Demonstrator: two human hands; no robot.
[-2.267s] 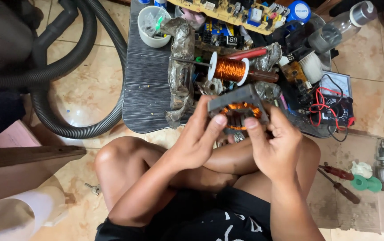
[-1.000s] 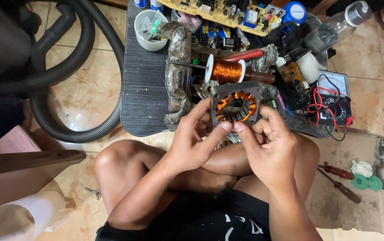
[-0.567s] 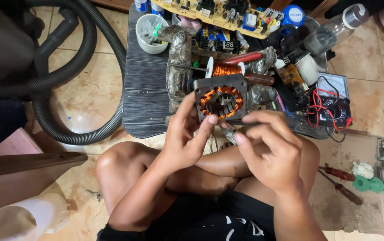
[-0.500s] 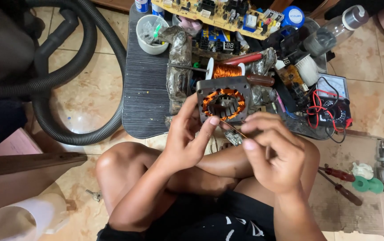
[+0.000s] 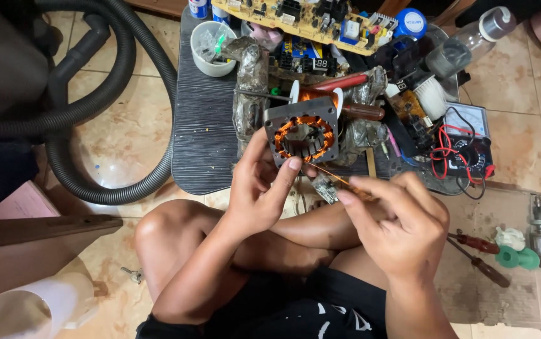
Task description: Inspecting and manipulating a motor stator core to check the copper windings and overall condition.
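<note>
While the left hand clamps the square motor stator by its lower left corner, thumb on the left edge and a fingertip pressed on the lower face, the part stands almost upright with its flat face turned up toward the camera. Its bore, ringed by orange copper windings, points at the viewer, so the axis through the hole runs roughly along the line of sight; the grey square frame sits slightly rotated, its top edge tipped down to the left. Nearly all of the stator lies above and to the right of the grip, clear of the palm. From the stator's lower right side a thin copper wire runs down and to the right into the right hand, whose thumb and fingertips are pinched together on it, below and right of the stator. Just behind the stator sits a spool of copper wire on a grimy winding jig, all resting on a dark ribbed mat. Right of the stator lies an analog multimeter with red and black leads; beyond the stator, at the far edge, lies a yellow circuit board. Left of the mat curls a black vacuum hose.
</note>
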